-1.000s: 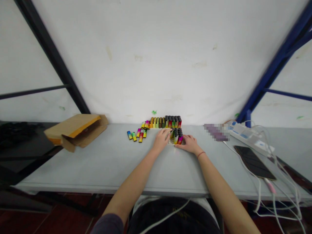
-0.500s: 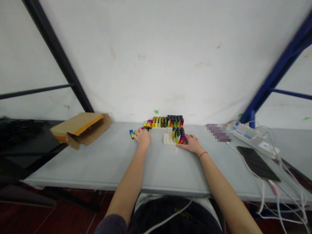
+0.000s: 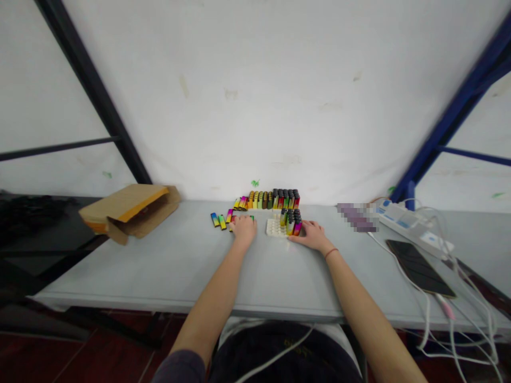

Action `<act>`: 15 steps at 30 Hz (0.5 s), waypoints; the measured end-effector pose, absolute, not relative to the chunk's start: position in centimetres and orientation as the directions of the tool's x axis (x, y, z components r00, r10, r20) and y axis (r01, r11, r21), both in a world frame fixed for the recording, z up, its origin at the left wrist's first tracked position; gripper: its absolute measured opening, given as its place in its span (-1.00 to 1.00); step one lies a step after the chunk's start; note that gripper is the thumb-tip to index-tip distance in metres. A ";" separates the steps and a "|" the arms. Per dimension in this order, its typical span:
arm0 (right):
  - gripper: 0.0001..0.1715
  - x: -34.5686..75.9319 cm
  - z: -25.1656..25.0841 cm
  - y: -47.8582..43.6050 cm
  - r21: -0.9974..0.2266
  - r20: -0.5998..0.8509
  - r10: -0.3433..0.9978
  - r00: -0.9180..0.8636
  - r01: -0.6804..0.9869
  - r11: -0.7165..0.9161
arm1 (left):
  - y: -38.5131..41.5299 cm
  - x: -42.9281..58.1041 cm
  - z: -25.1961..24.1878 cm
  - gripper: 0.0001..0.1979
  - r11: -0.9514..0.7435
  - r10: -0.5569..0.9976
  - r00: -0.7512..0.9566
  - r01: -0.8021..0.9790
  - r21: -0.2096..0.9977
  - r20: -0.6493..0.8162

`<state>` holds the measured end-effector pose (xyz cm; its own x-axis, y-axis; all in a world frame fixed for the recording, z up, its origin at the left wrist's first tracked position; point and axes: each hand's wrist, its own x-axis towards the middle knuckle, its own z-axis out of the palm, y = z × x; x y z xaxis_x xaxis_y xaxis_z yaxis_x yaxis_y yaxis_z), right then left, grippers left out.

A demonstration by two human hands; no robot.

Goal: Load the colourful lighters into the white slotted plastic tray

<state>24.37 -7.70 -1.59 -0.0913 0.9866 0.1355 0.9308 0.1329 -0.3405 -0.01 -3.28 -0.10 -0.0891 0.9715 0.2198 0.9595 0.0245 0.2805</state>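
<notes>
Curled over several loose lighters, my left hand [image 3: 244, 229] has its fingertips hidden; red and green bits show beside the fingers. Left of it lie a blue-yellow lighter [image 3: 215, 219] and a green-yellow one [image 3: 222, 222]. My right hand [image 3: 316, 236] grips the right end of a white tray [image 3: 275, 229] full of small holes, thumb at its front edge. Upright lighters with black tops [image 3: 290, 223] fill the tray's right part. Behind the tray stand more upright lighters [image 3: 286, 199], beside a row with yellowish and brown tops [image 3: 260, 200]. Yellow and pink lighters [image 3: 240, 203] lie left of that row.
An open cardboard box [image 3: 131, 210] lies on the left of the grey table [image 3: 159, 266]. At the right are a dark phone [image 3: 419, 267], a power strip [image 3: 415, 229], white cables and a blurred purple item [image 3: 357, 218]. A wall stands behind.
My left hand has moved a little right, showing more loose lighters at its left. My right hand stays on the tray's right end.
</notes>
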 end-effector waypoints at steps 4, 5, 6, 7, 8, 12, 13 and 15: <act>-0.25 24.4 -1.7 -7.6 -0.333 0.139 0.986 -0.092 0.933 0.134 | -3.0 0.2 -0.3 -0.73 0.000 0.979 -0.064 0.948 0.317 0.192; -0.25 24.4 -1.7 -7.6 -0.332 0.139 0.986 -0.092 0.934 0.133 | -2.9 0.2 -0.2 -0.74 -0.015 0.978 -0.063 0.929 0.371 0.197; -0.25 24.4 -1.7 -7.6 -0.332 0.138 0.986 -0.091 0.934 0.133 | -2.7 0.3 -0.2 -0.75 -0.039 0.975 -0.064 0.896 0.443 0.215; -0.24 24.3 -1.6 -7.7 -0.334 0.135 0.987 -0.091 0.933 0.132 | -2.5 0.4 -0.2 -0.76 -0.068 0.969 -0.070 0.845 0.531 0.236; -0.24 24.3 -1.6 -7.7 -0.337 0.132 0.987 -0.090 0.933 0.130 | -2.4 0.6 -0.2 -0.78 -0.098 0.965 -0.081 0.769 0.632 0.248; -0.24 24.3 -1.6 -7.7 -0.344 0.133 0.987 -0.091 0.930 0.132 | -2.0 1.7 -0.3 -0.85 -0.077 0.988 -0.108 0.246 0.966 0.107; -0.25 24.3 -1.6 -7.7 -0.343 0.137 0.986 -0.093 0.929 0.135 | -2.0 2.0 -0.3 -0.84 -0.044 0.994 -0.097 0.113 0.993 0.055; -0.24 24.4 -1.7 -7.7 -0.342 0.145 0.984 -0.100 0.929 0.144 | -2.3 2.4 -0.2 -0.71 0.038 0.997 -0.069 -0.081 0.996 -0.043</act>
<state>24.36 -7.69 -1.70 -0.0998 0.9844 0.1446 0.9285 0.1444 -0.3420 2.36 -2.25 -0.19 -0.0688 0.9967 -0.0433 -0.0815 0.0376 0.9960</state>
